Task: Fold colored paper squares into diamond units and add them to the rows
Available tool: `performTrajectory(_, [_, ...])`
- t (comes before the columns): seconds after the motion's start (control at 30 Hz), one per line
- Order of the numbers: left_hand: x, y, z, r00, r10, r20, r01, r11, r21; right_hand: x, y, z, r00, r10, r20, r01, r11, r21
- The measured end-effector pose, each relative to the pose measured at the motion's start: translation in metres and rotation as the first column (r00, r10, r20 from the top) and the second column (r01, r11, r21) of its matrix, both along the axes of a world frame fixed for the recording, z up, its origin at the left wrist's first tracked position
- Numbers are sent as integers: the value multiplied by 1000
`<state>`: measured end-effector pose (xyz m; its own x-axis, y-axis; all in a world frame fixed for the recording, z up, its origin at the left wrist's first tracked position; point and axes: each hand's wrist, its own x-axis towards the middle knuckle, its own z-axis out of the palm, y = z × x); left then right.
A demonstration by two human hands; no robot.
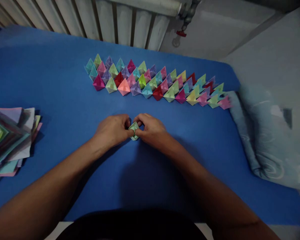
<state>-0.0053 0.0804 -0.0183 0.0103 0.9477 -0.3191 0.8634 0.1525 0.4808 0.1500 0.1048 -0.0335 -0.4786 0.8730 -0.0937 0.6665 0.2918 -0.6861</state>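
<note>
Between my two hands is a small pale green folded paper piece, roughly diamond-shaped from above. My left hand pinches its left side with thumb and fingers. On the opposite side my right hand grips it the same way, its thumb lying on the near part. Both hands are just over the blue surface, and parts of the paper are hidden behind the thumbs. Beyond them stand rows of finished-looking folded paper boats in pink, green, purple, blue, red and yellow.
To the left lies an uneven stack of coloured paper sheets. A blue-grey patterned cloth is bunched at the right. A white radiator with a red-handled valve borders the far edge of the blue surface.
</note>
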Motion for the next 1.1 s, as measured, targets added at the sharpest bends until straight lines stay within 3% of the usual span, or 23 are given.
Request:
performTrajectory(0.13, [-10, -7, -6, 987, -11, 160, 6, 999, 35, 7, -1, -3, 986, -58, -155, 44, 995, -93])
performTrajectory(0.27, [-27, -14, -9, 922, -65, 381, 26, 994, 106, 28, -6, -4, 895, -191, -403, 70, 953, -295])
performTrajectory(0.33, [-30, -17, -8, 907, -131, 400, 97, 990, 105, 36, -10, -4, 889, -147, -434, 37, 967, -251])
performTrajectory(0.5, [-25, -22, -5, 913, -222, 342, 194, 974, 114, 37, -18, -8, 934, 121, -336, -127, 992, 4])
performTrajectory(0.7, [-14, -28, -4, 938, -263, 227, 235, 962, 141, 30, -17, -11, 949, 233, -211, -202, 966, 162])
performTrajectory(0.97, [-4, -32, -2, 947, -283, 155, 250, 947, 200, 27, -16, -9, 949, 240, -206, -212, 966, 146])
performTrajectory(1.1, [-4, -31, 1, 954, -272, 123, 244, 948, 205, 26, -14, -7, 957, 120, -264, -104, 992, 74])
